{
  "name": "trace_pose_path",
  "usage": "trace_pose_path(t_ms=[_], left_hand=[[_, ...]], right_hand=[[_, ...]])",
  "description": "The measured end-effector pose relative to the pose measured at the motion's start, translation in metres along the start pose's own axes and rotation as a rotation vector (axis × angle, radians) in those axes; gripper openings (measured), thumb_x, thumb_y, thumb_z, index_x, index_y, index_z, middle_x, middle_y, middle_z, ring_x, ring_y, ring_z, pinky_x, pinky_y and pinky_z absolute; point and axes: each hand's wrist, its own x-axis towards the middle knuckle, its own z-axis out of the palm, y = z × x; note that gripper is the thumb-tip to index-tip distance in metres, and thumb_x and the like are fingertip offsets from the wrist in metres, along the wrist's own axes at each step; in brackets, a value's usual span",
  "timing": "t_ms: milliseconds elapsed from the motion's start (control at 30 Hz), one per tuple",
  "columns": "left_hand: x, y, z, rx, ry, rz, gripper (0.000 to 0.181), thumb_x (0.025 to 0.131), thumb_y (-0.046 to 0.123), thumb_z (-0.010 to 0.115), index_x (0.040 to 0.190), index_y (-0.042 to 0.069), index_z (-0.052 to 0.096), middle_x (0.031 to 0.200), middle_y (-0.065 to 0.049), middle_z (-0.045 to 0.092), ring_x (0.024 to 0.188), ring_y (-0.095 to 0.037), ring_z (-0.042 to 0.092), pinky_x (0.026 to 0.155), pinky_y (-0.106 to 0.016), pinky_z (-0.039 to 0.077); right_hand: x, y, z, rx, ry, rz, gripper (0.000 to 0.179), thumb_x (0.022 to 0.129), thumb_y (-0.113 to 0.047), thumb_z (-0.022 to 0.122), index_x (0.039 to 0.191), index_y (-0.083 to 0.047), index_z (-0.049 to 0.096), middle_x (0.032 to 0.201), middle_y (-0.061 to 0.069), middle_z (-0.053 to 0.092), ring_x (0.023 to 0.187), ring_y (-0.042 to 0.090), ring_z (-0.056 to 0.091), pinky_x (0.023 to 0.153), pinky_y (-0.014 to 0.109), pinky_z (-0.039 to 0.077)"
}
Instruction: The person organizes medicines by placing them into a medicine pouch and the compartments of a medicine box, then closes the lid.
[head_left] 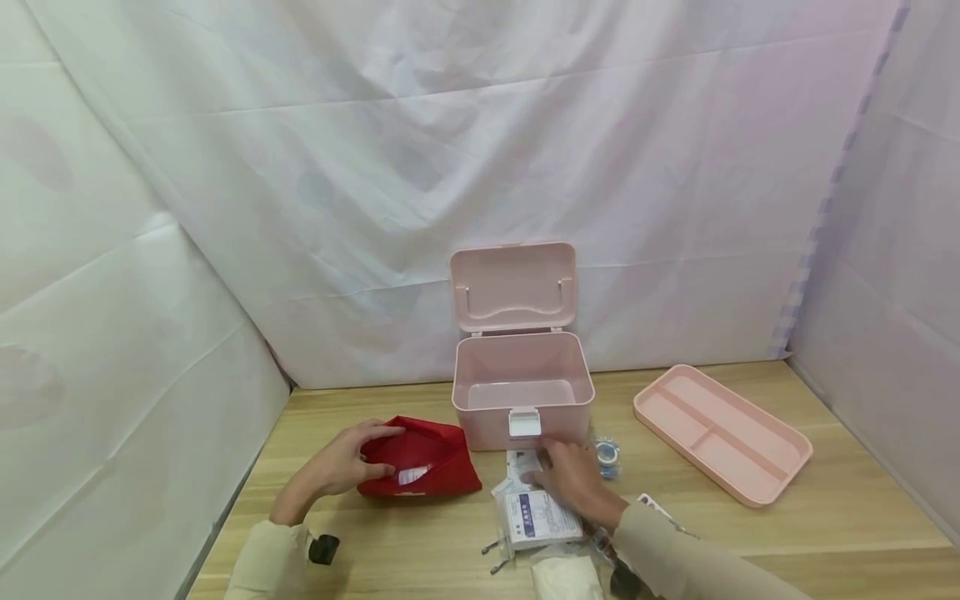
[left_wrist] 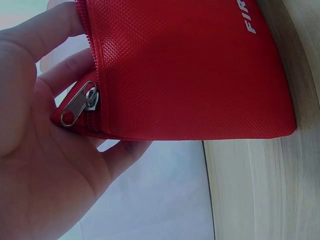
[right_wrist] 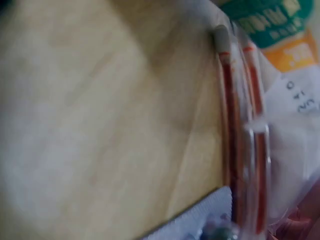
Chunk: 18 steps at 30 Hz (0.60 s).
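Note:
A red zip pouch (head_left: 450,477) lies on the table at centre-left, its mouth gaping, with a small white packet (head_left: 413,475) inside. My left hand (head_left: 348,457) grips the pouch at its open edge. In the left wrist view the metal zip pull (left_wrist: 79,104) hangs by the palm, and white letters show on the red cloth. My right hand (head_left: 573,479) reaches over small white packets (head_left: 522,467) in front of the pink box (head_left: 487,427); whether its fingertips pinch one is unclear. Just below it lies a bagged white box with a purple label (head_left: 542,518).
The pink box's lid stands up, and little shows inside. A pink divided tray (head_left: 750,447) lies at the right. Nearer are a bagged white bundle (head_left: 567,577), a blue-and-white roll (head_left: 607,454), a blister pack (right_wrist: 197,220) and clear tubes with reddish-brown contents (right_wrist: 229,110). White cloth walls surround the table.

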Motion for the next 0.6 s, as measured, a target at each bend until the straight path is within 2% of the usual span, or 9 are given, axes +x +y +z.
trace_pose_path(t_ms=[100, 267, 367, 467, 500, 600], left_hand=[[0.0, 0.0, 0.0, -0.004, 0.004, -0.003, 0.052, 0.084, 0.013, 0.077, 0.133, 0.01, 0.061, 0.127, -0.012, 0.06, 0.11, -0.028, 0.056, 0.085, -0.039, 0.053], [0.0, 0.001, 0.0, -0.004, 0.007, -0.008, 0.051, 0.084, 0.013, 0.077, 0.133, 0.01, 0.062, 0.126, -0.012, 0.06, 0.109, -0.028, 0.056, 0.085, -0.04, 0.053], [-0.001, 0.002, 0.0, -0.007, 0.002, -0.009, 0.051, 0.084, 0.012, 0.077, 0.133, 0.01, 0.061, 0.125, -0.012, 0.06, 0.109, -0.028, 0.056, 0.084, -0.039, 0.054], [-0.001, 0.002, 0.0, -0.009, -0.001, -0.009, 0.052, 0.084, 0.012, 0.077, 0.133, 0.009, 0.061, 0.125, -0.012, 0.06, 0.108, -0.027, 0.056, 0.083, -0.037, 0.054], [0.0, 0.002, 0.0, -0.008, 0.0, -0.009, 0.052, 0.084, 0.012, 0.077, 0.133, 0.01, 0.061, 0.125, -0.012, 0.06, 0.108, -0.028, 0.055, 0.083, -0.037, 0.054], [0.0, 0.002, 0.001, -0.007, 0.002, -0.009, 0.052, 0.084, 0.012, 0.077, 0.133, 0.01, 0.061, 0.125, -0.012, 0.06, 0.108, -0.028, 0.055, 0.083, -0.038, 0.054]], right_hand=[[-0.001, 0.001, -0.002, 0.011, -0.01, -0.007, 0.049, 0.068, -0.041, 0.088, 0.107, -0.016, 0.073, 0.088, -0.003, 0.072, 0.072, 0.012, 0.057, 0.08, 0.048, 0.046], [-0.004, 0.0, -0.007, 0.057, -0.069, -0.009, 0.056, 0.066, -0.036, 0.089, 0.114, -0.013, 0.072, 0.105, 0.004, 0.074, 0.087, 0.019, 0.064, 0.088, 0.055, 0.045], [-0.005, -0.001, -0.009, 0.073, -0.121, 0.01, 0.056, 0.068, -0.034, 0.089, 0.116, -0.013, 0.07, 0.086, 0.0, 0.07, 0.076, 0.016, 0.058, 0.084, 0.049, 0.043], [-0.006, -0.002, -0.01, 0.088, -0.162, 0.029, 0.058, 0.068, -0.033, 0.089, 0.119, -0.015, 0.068, 0.067, -0.006, 0.055, 0.063, 0.013, 0.047, 0.074, 0.04, 0.038], [-0.007, -0.003, -0.011, 0.096, -0.174, 0.033, 0.059, 0.069, -0.033, 0.089, 0.121, -0.014, 0.068, 0.064, -0.007, 0.05, 0.061, 0.013, 0.044, 0.072, 0.039, 0.036], [-0.008, -0.004, -0.013, 0.112, -0.192, 0.033, 0.065, 0.068, -0.033, 0.089, 0.127, -0.014, 0.065, 0.065, -0.009, 0.049, 0.062, 0.012, 0.044, 0.072, 0.038, 0.035]])
